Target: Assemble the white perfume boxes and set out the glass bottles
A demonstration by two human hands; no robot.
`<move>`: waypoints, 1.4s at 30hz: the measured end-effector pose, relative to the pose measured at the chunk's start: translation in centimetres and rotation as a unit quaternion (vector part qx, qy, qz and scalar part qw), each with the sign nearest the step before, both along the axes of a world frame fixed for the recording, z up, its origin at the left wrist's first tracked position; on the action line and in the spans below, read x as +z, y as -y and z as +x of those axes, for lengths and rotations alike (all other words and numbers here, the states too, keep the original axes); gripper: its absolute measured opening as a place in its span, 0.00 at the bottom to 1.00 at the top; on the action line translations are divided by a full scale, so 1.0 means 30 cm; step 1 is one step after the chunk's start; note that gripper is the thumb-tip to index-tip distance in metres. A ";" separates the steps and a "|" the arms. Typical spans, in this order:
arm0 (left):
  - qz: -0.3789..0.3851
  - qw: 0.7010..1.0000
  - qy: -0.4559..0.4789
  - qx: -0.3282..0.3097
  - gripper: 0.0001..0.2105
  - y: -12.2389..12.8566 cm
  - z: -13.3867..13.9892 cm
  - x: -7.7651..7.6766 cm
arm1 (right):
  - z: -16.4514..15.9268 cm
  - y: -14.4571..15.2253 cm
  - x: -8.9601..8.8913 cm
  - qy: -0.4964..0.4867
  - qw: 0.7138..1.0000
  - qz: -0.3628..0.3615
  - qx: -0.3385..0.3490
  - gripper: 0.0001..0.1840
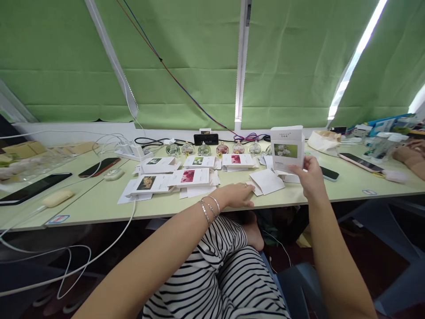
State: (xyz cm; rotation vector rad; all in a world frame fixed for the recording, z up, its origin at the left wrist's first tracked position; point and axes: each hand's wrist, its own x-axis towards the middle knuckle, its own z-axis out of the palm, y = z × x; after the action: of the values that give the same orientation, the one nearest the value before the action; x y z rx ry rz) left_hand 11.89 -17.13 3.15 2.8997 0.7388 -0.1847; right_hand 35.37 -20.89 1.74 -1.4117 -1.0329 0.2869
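Note:
Upright above the table, a flat white perfume box (287, 153) with a white-flower picture is pinched between the thumb and fingers of my right hand (311, 175). My left hand (237, 195) lies low at the table's front edge, fingers stretched out. Its fingertips touch the edge of a folded white card (267, 181). To the left, several white boxes with flower pictures lie on the table, among them a pink-flower box (192, 176) and a yellow-flower box (151, 183). Behind them stands a row of round glass perfume bottles, including a pink bottle (222, 149).
A phone showing a clock (206, 139) leans at the back. Other phones, such as a red-edged phone (99, 167), and a charging cable (128, 217) lie at the left. A cloth pouch (323, 141), clear bottles (387, 144) and another person's hand (411, 155) are at the right.

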 end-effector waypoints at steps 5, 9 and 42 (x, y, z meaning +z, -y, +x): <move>0.013 1.000 -0.017 0.009 0.20 -0.004 0.037 -0.005 | 0.006 0.004 -0.001 0.046 0.996 -0.005 -0.075 0.21; 0.008 0.996 -0.050 0.077 0.21 0.004 0.028 0.040 | 0.015 0.020 0.010 0.077 0.991 -0.013 -0.108 0.22; -0.036 0.982 -0.084 0.167 0.11 -0.030 -0.116 0.108 | -0.085 0.061 0.022 0.325 0.899 -0.286 -0.067 0.20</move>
State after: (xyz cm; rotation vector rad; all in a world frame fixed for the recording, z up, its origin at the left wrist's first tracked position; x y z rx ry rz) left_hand 8.41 -16.23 6.40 2.6633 1.2038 -0.4088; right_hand 32.82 -22.72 2.40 -2.1914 -1.4526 -0.0035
